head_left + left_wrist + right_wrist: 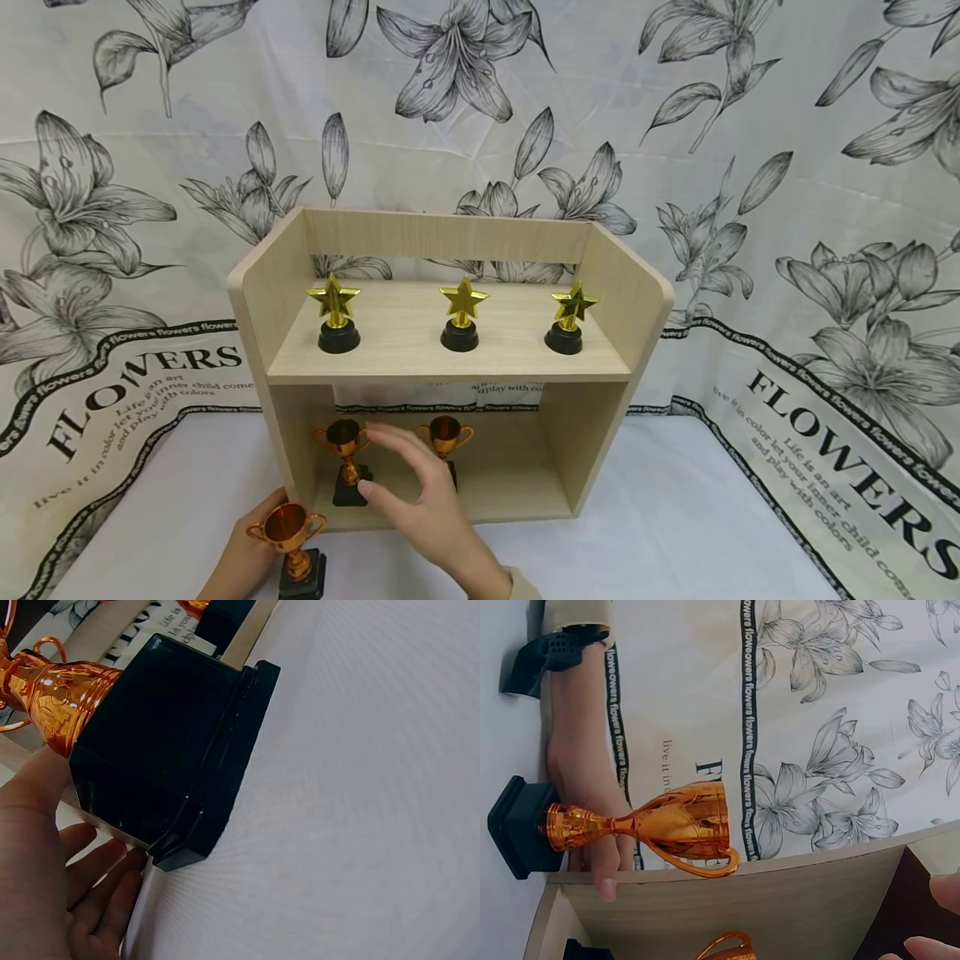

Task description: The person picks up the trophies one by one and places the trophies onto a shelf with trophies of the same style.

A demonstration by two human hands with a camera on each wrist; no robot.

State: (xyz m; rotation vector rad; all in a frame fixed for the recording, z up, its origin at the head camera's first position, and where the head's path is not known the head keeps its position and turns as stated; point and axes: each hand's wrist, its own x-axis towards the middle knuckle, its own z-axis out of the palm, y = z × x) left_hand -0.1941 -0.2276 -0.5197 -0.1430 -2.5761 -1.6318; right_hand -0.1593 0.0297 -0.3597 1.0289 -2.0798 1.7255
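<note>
My right hand (431,508) reaches into the lower compartment of a wooden shelf (450,377), thumb and fingers spread apart. Its thumb tip overlaps the black base of an orange-gold trophy cup (349,473), which stands upright at the left there. Low on the shelf's left panel, my left hand (258,537) grips the front edge, with wood showing between thumb and fingers (97,877). Another trophy cup (297,567) stands right in front of this hand and hides part of it. A third trophy cup (445,433) is partly behind my right hand.
Three gold star trophies (460,336) on black bases stand spaced along the upper shelf. A white cloth (675,517) covers the table. Flower-printed fabric (480,150) hangs behind and at both sides.
</note>
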